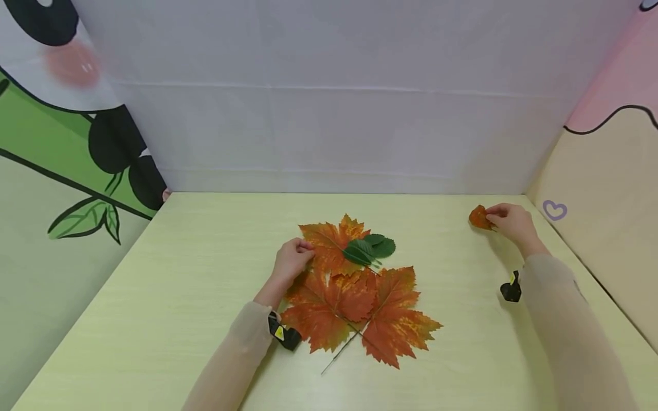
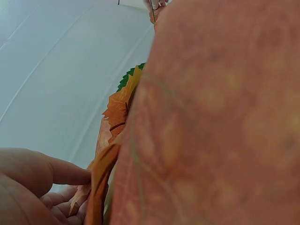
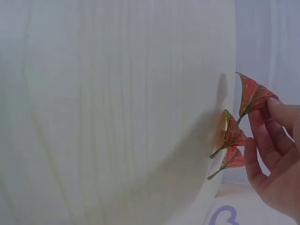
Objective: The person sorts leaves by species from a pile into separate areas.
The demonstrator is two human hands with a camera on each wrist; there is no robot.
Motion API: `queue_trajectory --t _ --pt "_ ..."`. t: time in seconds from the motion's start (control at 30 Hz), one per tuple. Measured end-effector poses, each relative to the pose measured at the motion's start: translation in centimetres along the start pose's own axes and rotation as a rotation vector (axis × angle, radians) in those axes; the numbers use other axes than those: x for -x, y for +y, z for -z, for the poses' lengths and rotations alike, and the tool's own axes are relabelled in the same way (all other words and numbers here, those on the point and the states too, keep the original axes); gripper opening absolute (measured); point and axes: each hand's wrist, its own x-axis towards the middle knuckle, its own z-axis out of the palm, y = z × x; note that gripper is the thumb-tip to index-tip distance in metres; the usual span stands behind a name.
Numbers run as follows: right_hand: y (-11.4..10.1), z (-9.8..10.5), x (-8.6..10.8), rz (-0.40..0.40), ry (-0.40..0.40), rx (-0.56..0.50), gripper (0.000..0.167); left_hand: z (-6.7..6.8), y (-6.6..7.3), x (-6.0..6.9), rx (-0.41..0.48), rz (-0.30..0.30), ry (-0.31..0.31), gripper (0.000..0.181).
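My left hand (image 1: 292,264) pinches the left edge of the upper orange maple leaf (image 1: 326,242). In the left wrist view its thumb (image 2: 70,172) presses an orange leaf edge, and a blurred leaf (image 2: 215,112) covers much of the picture. Two green leaves (image 1: 382,246) lie over the upper leaf's right part. Below are a lower left maple leaf (image 1: 316,317) and a lower right one (image 1: 396,314), overlapping, stems crossing. At the back right, my right hand (image 1: 514,224) holds a small red-orange leaf (image 3: 251,96) between thumb and fingers; two similar small leaves (image 3: 233,137) show below it.
The pale yellow table (image 1: 205,297) meets a grey-white backdrop (image 1: 329,131) at its rear edge. Printed panels stand on both sides, the right one (image 1: 606,228) close to my right forearm. A black wrist device (image 1: 511,288) hangs at the right sleeve, another (image 1: 285,334) at the left.
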Motion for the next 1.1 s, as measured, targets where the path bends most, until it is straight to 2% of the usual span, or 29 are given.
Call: queue_trajectory --t 0.27,0.5,0.87,1.1 --pt "0.3 0.0 -0.5 -0.085 0.023 -0.038 0.036 0.2 0.4 0.0 -0.003 -0.007 -0.002 0.013" --pt "0.5 -0.4 -0.6 -0.119 0.037 -0.037 0.037 0.1 0.2 0.0 0.008 -0.014 -0.012 0.013" --pt "0.3 -0.2 -0.1 -0.199 0.042 0.063 0.036 -0.1 -0.2 0.1 0.019 0.001 -0.011 0.012" --pt "-0.1 0.9 0.0 -0.164 0.031 0.141 0.035 -0.1 -0.2 -0.1 0.013 0.002 -0.005 0.012"
